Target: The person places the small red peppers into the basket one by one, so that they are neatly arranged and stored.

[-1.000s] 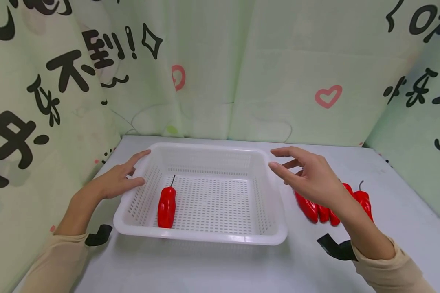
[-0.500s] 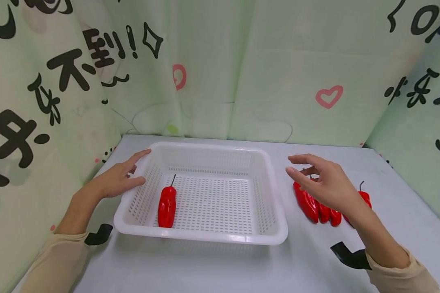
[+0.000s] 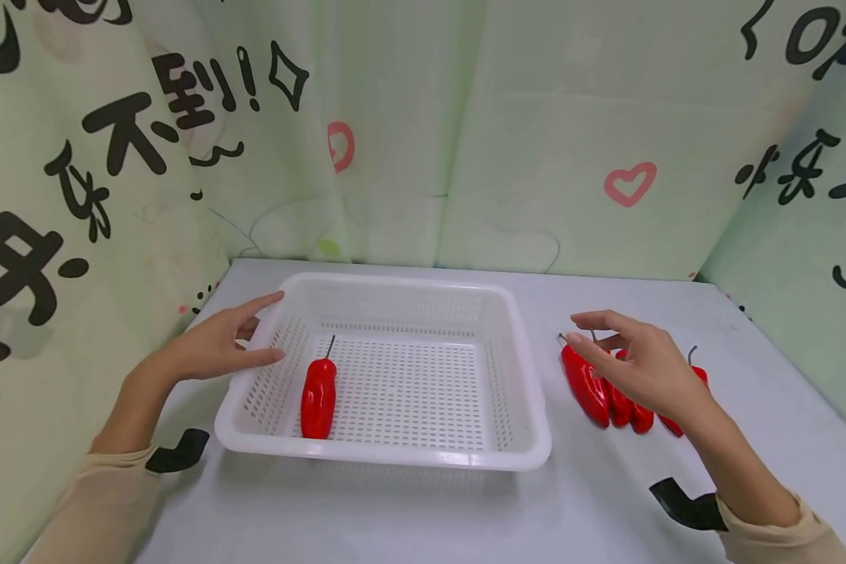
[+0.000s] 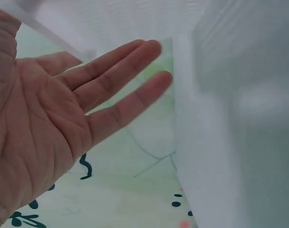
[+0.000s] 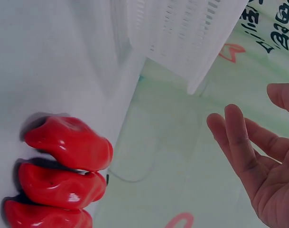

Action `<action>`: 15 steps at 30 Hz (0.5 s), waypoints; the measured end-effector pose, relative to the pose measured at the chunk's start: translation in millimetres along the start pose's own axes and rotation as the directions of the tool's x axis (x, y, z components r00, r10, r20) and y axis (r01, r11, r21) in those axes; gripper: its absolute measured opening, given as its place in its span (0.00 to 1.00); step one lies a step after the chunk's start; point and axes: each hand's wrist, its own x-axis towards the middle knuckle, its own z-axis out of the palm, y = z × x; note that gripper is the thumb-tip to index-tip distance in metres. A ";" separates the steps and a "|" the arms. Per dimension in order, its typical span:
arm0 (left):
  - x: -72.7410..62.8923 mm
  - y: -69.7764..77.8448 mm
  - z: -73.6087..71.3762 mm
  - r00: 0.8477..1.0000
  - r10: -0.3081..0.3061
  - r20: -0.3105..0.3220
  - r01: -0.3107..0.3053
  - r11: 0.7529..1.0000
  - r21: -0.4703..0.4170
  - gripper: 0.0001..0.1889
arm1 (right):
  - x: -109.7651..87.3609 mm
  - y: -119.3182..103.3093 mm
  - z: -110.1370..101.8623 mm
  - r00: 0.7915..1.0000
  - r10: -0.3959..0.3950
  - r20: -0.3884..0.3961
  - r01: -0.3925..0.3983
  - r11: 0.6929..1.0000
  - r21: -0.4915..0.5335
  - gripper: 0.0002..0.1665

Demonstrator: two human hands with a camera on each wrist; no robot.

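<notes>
A white perforated plastic basket (image 3: 395,458) stands on the table, with one red chili pepper (image 3: 318,398) lying in its left part. At the basket's left rim is my left hand (image 3: 218,343), its thumb and index finger stretched to the edge. Below that rim the other fingers (image 4: 120,71) extend straight in the left wrist view. My right hand (image 3: 641,360) hovers over a row of red chili peppers (image 3: 582,384) right of the basket, fingers spread and holding nothing. It partly hides them in the head view; several peppers (image 5: 70,142) show in the right wrist view.
The white table (image 3: 366,521) is enclosed by a pale green curtain (image 3: 536,117) with black lettering and pink hearts, at the back and both sides. A black strap (image 3: 687,507) juts from the right sleeve, another strap (image 3: 178,451) from the left.
My right hand has moved right and slightly nearer, from beside the basket's right rim to over the row of chili peppers. The left hand stays at the left rim, nearly still.
</notes>
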 end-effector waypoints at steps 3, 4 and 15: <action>-1.4 0.7 -1.4 0.999 -0.001 0.033 0.002 1.000 -0.015 0.51 | -1.3 4.2 1.3 0.999 0.032 0.030 -0.032 0.999 0.000 0.33; -1.6 0.9 -1.7 0.999 0.006 0.039 -0.006 1.000 -0.019 0.51 | -1.9 5.7 2.0 0.998 0.045 0.038 -0.045 0.999 -0.002 0.33; -0.3 1.0 -1.6 0.998 0.035 0.056 -0.032 0.998 -0.050 0.52 | -1.9 19.3 6.3 0.993 0.073 0.091 -0.073 0.997 -0.005 0.35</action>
